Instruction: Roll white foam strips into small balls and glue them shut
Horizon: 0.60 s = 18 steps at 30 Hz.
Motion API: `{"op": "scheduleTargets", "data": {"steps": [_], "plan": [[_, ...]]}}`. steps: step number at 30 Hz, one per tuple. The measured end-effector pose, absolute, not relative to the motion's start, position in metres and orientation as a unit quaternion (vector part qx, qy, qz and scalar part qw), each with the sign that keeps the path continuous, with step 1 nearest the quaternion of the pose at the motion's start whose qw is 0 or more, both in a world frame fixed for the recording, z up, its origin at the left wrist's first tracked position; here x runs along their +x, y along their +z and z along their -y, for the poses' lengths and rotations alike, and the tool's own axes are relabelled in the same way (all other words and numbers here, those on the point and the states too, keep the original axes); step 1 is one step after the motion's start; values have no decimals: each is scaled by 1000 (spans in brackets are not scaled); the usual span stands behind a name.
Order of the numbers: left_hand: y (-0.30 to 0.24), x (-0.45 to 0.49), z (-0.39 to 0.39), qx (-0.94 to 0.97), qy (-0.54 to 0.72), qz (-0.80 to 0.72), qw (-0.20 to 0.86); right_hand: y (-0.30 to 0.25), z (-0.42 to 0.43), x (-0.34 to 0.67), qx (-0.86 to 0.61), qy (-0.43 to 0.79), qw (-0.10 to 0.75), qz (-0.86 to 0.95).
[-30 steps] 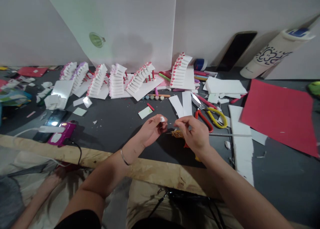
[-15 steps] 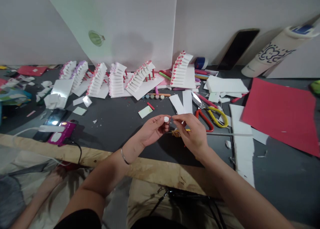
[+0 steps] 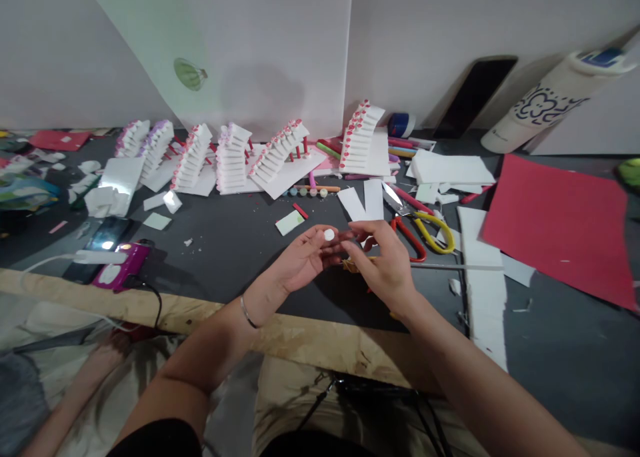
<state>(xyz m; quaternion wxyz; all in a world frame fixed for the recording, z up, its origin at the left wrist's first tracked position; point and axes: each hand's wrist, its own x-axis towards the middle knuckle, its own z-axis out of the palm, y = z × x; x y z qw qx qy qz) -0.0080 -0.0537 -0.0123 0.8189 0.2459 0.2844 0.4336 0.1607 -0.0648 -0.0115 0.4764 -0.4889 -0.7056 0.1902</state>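
Between the thumb and fingertips of my left hand is a small white rounded piece; its material cannot be made out. My right hand is beside it, thumb and fingers apart, its fingertips close to those of my left hand. Nothing shows between the right fingers. Below my right hand lies a long thin grey strip with a yellow-orange part at its left end. Scissors with red and yellow handles lie just beyond my right hand.
Several small white stepped models with red or purple dots line the wall. A bottle and a phone lean at back right. Red sheet lies right; magenta power adapter sits left. Another person's arm is lower left.
My right thumb and fingers have spread from a pinch beside the white piece. The white piece has turned slightly and stays in my left hand.
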Motion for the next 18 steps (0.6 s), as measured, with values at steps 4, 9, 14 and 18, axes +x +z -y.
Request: {"op": "scheduleTargets", "data": {"steps": [4,9,14,18], "plan": [[-10,-9,55,278,434,-273,812,-9,62,164,-488,211,475,701],[-4,-11,57,351,415,-282,790,-12,58,168,-496,340,492,629],[-1,-12,52,414,411,-325,744,-12,49,177,-544,367,522,545],[-8,-19,43,586,414,-468,515,-7,43,189,-530,326,599,504]]}}
